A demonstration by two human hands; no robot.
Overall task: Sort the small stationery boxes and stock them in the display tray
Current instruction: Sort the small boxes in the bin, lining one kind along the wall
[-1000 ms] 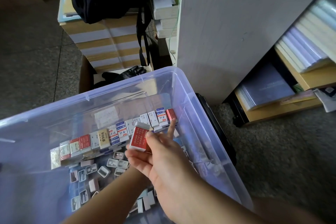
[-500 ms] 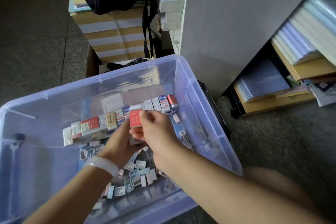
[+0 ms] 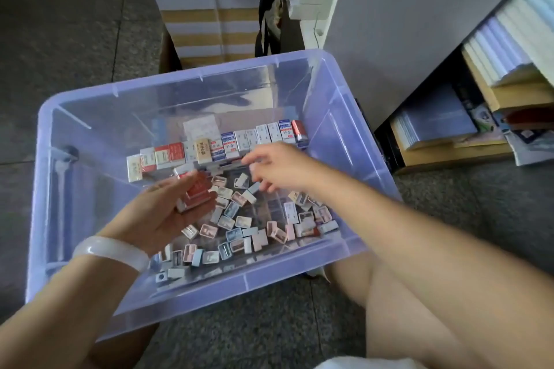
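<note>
left hand (image 3: pixel 168 207) palm-up, cupped; right hand (image 3: pixel 278 165) reaching, fingers loosely spread.

there's print on the small boxes (image 3: pixel 227 145) lined up mid-frame in the bin, but it's way too blurry to read

Stockroom or back area of a stationery shop; evidence: stacked cartons (image 3: pixel 207 9) on a stone floor (image 3: pixel 60 24); shelf (image 3: pixel 449 156) of bundled notebooks (image 3: pixel 437 120); clear tub (image 3: pixel 192 290) holding many small retail boxes (image 3: pixel 239 219) in rows and loose.
</note>
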